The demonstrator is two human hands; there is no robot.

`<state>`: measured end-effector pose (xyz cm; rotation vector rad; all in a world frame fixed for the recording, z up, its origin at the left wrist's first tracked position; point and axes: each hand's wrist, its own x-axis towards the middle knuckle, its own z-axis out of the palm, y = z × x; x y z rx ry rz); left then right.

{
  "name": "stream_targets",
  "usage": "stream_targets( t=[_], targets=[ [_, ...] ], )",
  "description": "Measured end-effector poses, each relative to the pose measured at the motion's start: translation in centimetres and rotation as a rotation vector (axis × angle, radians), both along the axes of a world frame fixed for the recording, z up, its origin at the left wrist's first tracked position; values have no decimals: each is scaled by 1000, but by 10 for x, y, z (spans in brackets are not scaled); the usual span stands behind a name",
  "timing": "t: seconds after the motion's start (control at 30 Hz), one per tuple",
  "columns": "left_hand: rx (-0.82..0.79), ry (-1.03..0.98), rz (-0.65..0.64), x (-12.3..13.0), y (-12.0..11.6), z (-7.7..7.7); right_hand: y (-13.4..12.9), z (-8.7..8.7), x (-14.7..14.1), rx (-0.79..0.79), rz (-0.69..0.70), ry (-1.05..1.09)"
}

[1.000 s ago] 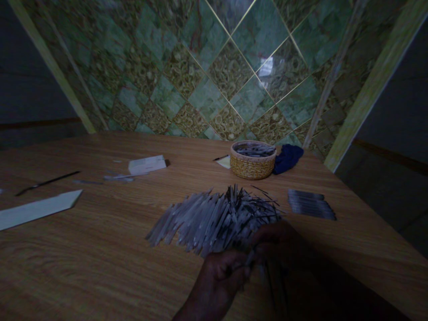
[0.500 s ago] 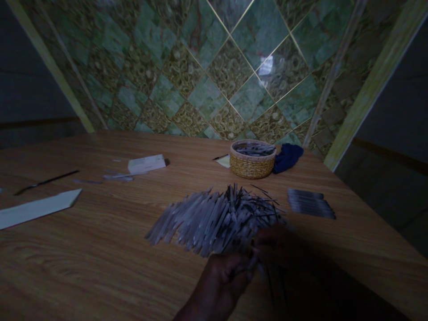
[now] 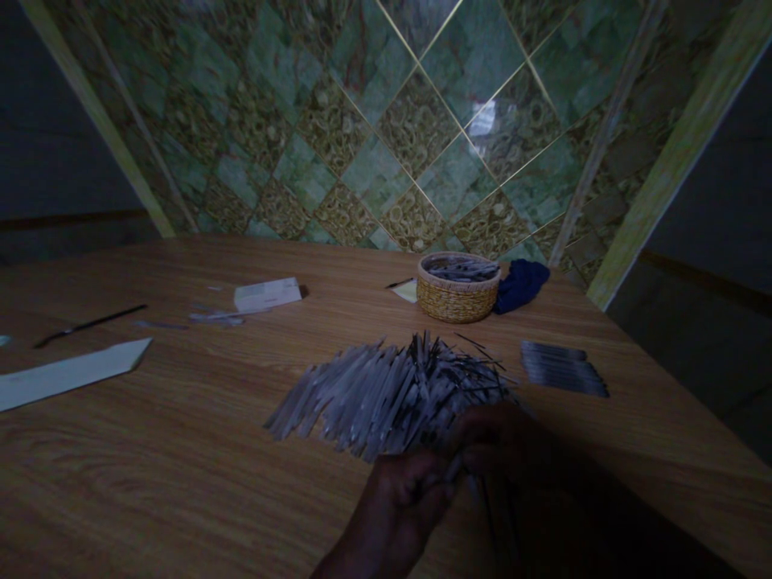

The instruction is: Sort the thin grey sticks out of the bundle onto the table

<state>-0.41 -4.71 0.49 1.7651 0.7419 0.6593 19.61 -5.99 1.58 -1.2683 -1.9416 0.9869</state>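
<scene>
My left hand [image 3: 398, 503] is closed around a slim, pale translucent sleeve [image 3: 453, 470]. Close against it, the fingers of my right hand [image 3: 503, 442] pinch at the sleeve's other end; deep shadow hides much of this hand. Thin dark strips hang below the right hand, too dim to make out. Just beyond both hands spreads a heap of slim sticks in clear sleeves [image 3: 362, 394], with several bare dark ones on its right side. A neat row of sleeved sticks [image 3: 560, 368] lies to the right.
On the wooden table [image 3: 181, 482], a woven basket [image 3: 458, 299] holds more sticks, beside a dark blue cloth [image 3: 522, 285]. Leftward are a white box [image 3: 268, 295], loose sleeves [image 3: 217, 317], a dark slender tool [image 3: 90, 326] and a pale flat strip [image 3: 78, 372]. A tiled wall stands behind.
My right hand's fingers have shifted slightly and closed in near my left hand on the sleeve. The left hand stays almost in place. The heap looks unchanged.
</scene>
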Motion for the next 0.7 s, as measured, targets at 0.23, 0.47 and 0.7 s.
stream_targets(
  t=[0.23, 0.47, 0.7],
  targets=[
    [29, -29, 6, 1, 0, -3, -1, -3, -3, 47, -29, -71],
    [-11, -24, 30, 1, -1, -1, -1, 3, -4, 11, -55, 62],
    [-29, -18, 47, 2, -1, 0, -4, 12, -8, 10, -112, -39]
  ],
)
